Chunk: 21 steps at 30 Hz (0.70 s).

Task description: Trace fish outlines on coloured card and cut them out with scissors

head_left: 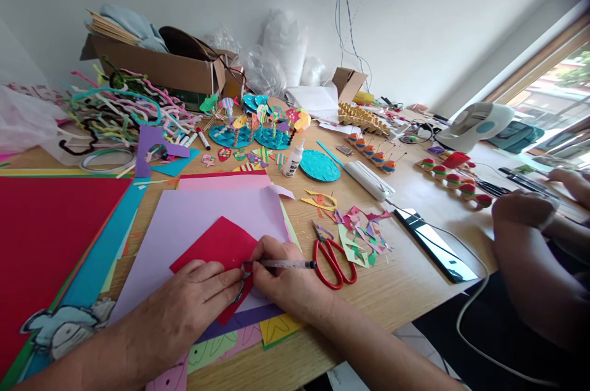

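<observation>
My right hand (288, 277) grips a pen (290, 264), its tip on a sheet of red paper (216, 236). Flat on that paper lies my left hand (198, 289), fingers stretched out, pressing it down. Under the left fingertips shows the edge of a small dark-outlined piece (240, 286), mostly hidden. Beneath the red paper is a stack topped by a lilac sheet (170, 213). Red-handled scissors (332, 259) rest to the right of my right hand, beside colourful paper scraps (362, 234).
Coloured sheets (55, 225) spread at the left. Behind stand a glue bottle (294, 159), a turquoise disc (320, 165), fish decorations (258, 123) and a pipe-cleaner heap (124, 108). At the right lie a phone (433, 243) with a cable and another person's arm (530, 243).
</observation>
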Each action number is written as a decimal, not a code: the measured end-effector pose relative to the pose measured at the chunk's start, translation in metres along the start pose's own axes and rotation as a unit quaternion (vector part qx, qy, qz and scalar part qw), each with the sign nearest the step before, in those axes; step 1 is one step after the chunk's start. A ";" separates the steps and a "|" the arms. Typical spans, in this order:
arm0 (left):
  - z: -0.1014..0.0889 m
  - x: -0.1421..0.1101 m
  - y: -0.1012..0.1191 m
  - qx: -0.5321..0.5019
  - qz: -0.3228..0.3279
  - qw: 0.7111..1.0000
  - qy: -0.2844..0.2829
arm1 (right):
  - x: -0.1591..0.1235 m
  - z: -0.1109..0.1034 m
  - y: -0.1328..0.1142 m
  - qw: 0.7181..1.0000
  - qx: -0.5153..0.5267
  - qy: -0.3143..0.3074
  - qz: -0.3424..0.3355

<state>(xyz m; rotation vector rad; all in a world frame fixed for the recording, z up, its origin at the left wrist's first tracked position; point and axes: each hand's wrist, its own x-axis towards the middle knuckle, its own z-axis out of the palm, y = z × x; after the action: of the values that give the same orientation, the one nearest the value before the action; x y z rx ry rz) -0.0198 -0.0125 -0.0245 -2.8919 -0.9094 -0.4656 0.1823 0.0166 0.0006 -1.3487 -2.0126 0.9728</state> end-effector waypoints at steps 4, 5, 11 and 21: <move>-0.001 0.001 0.000 -0.002 -0.004 1.000 -0.001 | 0.000 0.000 0.003 1.000 0.008 0.019 -0.003; -0.001 0.001 0.000 -0.004 -0.005 1.000 -0.002 | 0.000 0.000 0.003 1.000 0.007 0.019 -0.002; 0.000 0.002 0.000 -0.008 -0.005 1.000 -0.012 | -0.001 -0.001 0.001 1.000 -0.004 0.006 -0.007; 0.001 0.000 0.001 -0.007 -0.013 1.000 -0.011 | -0.002 0.000 0.001 1.000 -0.007 0.007 -0.028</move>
<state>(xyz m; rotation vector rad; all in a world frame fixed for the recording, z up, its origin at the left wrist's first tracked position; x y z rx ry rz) -0.0188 -0.0129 -0.0253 -2.9071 -0.9523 -0.4455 0.1834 0.0155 -0.0008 -1.2954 -2.0388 0.9237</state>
